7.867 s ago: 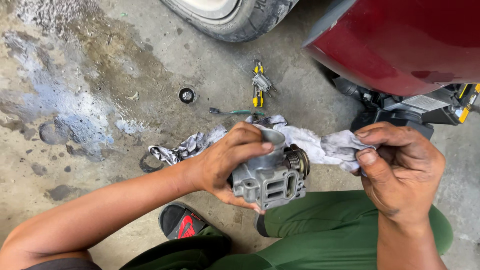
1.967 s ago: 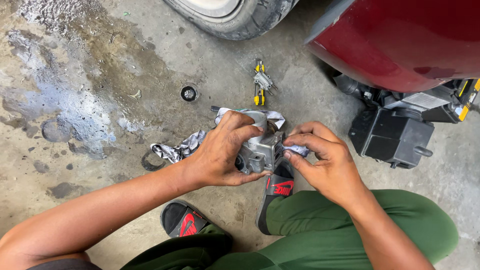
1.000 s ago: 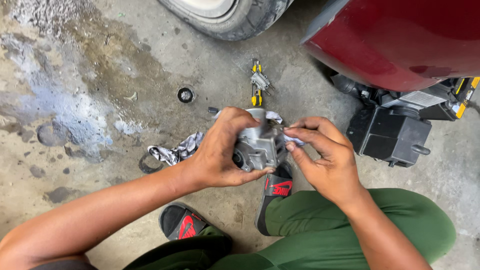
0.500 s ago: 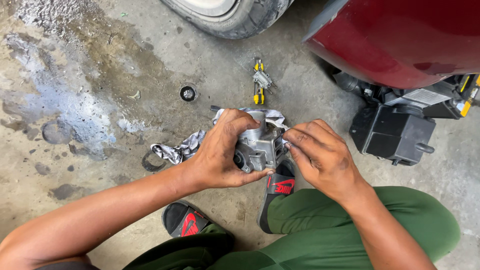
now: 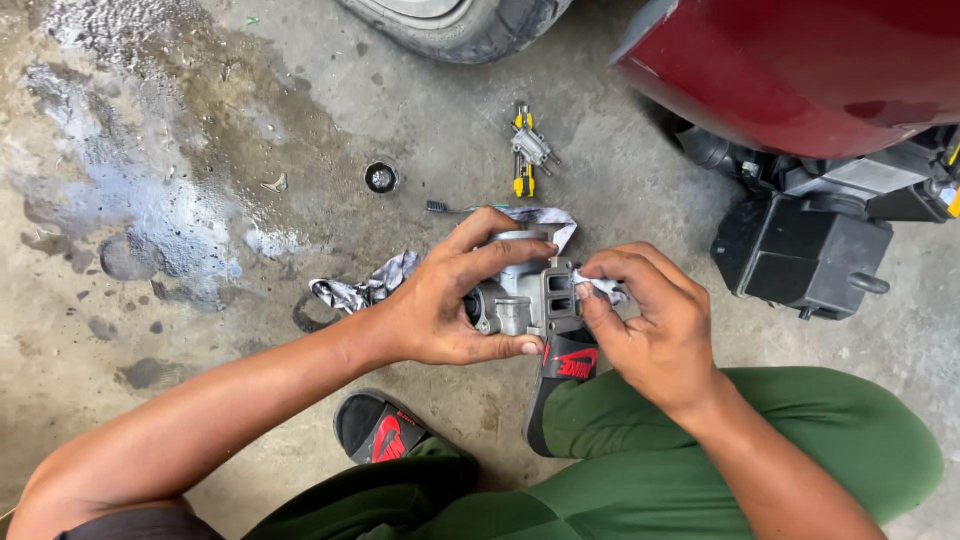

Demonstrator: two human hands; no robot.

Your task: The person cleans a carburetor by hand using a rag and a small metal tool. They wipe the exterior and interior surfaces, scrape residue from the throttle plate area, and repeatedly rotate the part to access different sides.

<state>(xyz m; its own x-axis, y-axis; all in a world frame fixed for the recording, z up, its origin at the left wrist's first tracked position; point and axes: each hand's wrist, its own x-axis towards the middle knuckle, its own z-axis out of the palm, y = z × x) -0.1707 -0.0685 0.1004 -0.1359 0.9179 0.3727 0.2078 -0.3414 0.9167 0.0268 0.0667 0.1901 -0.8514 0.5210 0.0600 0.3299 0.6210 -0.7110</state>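
Left hand [image 5: 440, 310] clamped around a grey cast-metal throttle body [image 5: 525, 300], likely heavy, rigid, greasy, best gripped by its housing; right hand [image 5: 650, 325] pinching a soft rag [image 5: 600, 287] against it.

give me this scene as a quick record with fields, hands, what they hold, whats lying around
left hand: grips grey metal engine part from its left side
right hand: presses white patterned rag against the part's right side
floor: stained concrete, small black round cap, yellow-handled tool
nearby: dark red vehicle body, black plastic box, tyre
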